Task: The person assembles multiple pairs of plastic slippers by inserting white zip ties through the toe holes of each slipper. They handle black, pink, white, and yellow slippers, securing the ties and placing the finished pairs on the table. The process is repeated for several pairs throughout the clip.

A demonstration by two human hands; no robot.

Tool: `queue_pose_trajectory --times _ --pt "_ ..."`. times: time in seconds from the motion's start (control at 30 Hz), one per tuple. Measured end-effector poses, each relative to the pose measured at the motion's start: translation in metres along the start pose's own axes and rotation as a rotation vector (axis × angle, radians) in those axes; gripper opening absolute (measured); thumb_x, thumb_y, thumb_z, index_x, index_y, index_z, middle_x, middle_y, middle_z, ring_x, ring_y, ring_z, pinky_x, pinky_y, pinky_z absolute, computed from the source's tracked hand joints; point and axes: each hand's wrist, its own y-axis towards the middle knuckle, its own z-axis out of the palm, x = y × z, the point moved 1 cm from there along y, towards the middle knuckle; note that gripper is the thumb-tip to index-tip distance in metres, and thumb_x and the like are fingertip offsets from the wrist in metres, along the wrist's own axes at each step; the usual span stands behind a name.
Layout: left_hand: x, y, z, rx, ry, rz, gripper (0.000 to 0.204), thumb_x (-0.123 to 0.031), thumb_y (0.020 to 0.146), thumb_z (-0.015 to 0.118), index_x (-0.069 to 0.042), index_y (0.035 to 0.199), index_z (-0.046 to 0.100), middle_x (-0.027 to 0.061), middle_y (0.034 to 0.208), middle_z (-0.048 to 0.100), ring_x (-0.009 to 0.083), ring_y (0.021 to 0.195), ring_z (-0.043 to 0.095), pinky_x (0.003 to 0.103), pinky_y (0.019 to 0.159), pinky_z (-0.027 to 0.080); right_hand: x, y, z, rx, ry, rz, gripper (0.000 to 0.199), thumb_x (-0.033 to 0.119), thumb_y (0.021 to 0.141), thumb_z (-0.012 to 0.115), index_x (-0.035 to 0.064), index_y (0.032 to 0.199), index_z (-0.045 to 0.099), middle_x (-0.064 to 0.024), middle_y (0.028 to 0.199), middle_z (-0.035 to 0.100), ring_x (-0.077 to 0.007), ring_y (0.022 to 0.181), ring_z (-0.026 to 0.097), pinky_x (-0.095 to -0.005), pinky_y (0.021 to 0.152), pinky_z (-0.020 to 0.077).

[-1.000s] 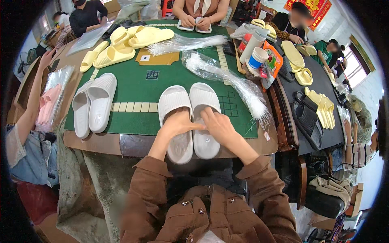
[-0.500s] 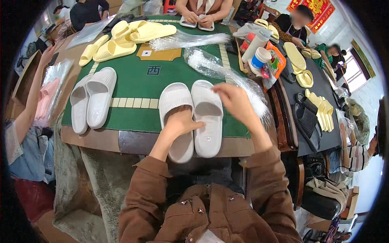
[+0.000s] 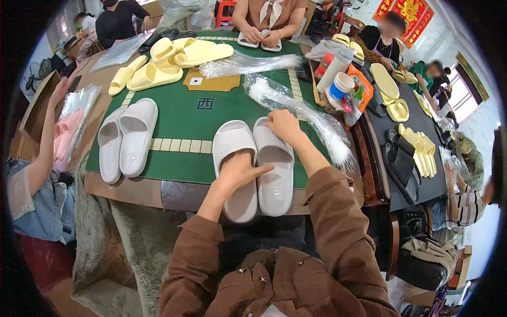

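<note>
Two light grey slippers lie side by side at the table's near edge, toes pointing away. My left hand [image 3: 240,171] has its fingers inside the left slipper [image 3: 242,203], under the strap, which hides the fingertips. Its thumb stretches across to the right slipper [image 3: 277,182]. At the right slipper's toe is my right hand [image 3: 285,127], its fingers bent together against the outer edge of the strap. Whether something small is between those fingers cannot be made out. A second grey pair [image 3: 134,140] rests to the left on the green mat [image 3: 179,116].
Yellow slippers [image 3: 156,76] sit at the far left. Bundles of thin clear plastic strands [image 3: 259,66] lie mid-table. A box with a white cup [image 3: 340,84] stands at right. Across the table a person's hands [image 3: 261,38] hold another grey pair. Another person's arm [image 3: 45,132] reaches in at left.
My right hand has come down from above the right slipper onto its toe. My left hand stays in the left slipper. The whole view has shifted slightly.
</note>
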Motion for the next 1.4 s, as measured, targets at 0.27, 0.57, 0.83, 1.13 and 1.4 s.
queue_pose_trajectory --times 0.27,0.57,0.83,1.13,1.4 --pt "0.01 -0.011 0.001 -0.06 0.115 -0.026 0.036 -0.021 0.09 0.046 0.008 0.109 0.052 0.0343 0.115 0.052 0.0456 0.105 0.053 0.052 0.088 0.045 0.04 -0.02 -0.025 -0.228 0.326 -0.461 0.016 0.017 0.089 0.055 0.0041 0.095 0.062 -0.0178 0.086 0.067 -0.0334 0.082 0.065 -0.0425 0.072 0.0505" --pt "0.065 0.059 0.039 -0.357 0.693 0.153 0.056 -0.013 0.087 0.048 0.003 0.139 0.034 0.0249 0.142 0.037 0.0347 0.13 0.04 0.046 0.105 0.033 0.057 -0.008 -0.001 0.037 0.578 -0.205 0.027 0.022 0.089 0.053 -0.001 0.098 0.064 -0.0165 0.086 0.069 -0.0293 0.082 0.066 -0.0373 0.076 0.0502" --pt "0.045 0.048 0.031 -0.393 0.233 0.11 0.051 -0.013 0.088 0.046 0.001 0.136 0.037 0.0237 0.131 0.044 0.0375 0.118 0.046 0.042 0.1 0.038 0.056 0.006 0.011 -0.031 0.631 -0.278 0.03 0.031 0.078 0.066 0.0026 0.087 0.07 -0.0184 0.082 0.066 -0.0342 0.08 0.064 -0.0432 0.075 0.051" --pt "0.019 0.023 0.021 -0.374 0.656 0.15 0.044 -0.009 0.081 0.052 -0.002 0.124 0.049 0.0228 0.124 0.05 0.0364 0.114 0.049 0.044 0.095 0.04 0.059 0.014 0.016 0.056 0.458 -0.289 0.024 0.028 0.073 0.07 0.0044 0.078 0.069 -0.0195 0.08 0.066 -0.0333 0.077 0.064 -0.0421 0.072 0.0516" --pt "0.027 0.035 0.018 -0.334 0.225 0.104 0.054 -0.01 0.083 0.05 0.003 0.134 0.039 0.0238 0.133 0.047 0.0397 0.12 0.046 0.044 0.102 0.037 0.053 0.014 0.023 -0.016 0.573 -0.236 0.024 0.021 0.08 0.067 -0.0029 0.079 0.065 -0.022 0.081 0.066 -0.0349 0.073 0.066 -0.0429 0.068 0.0515"
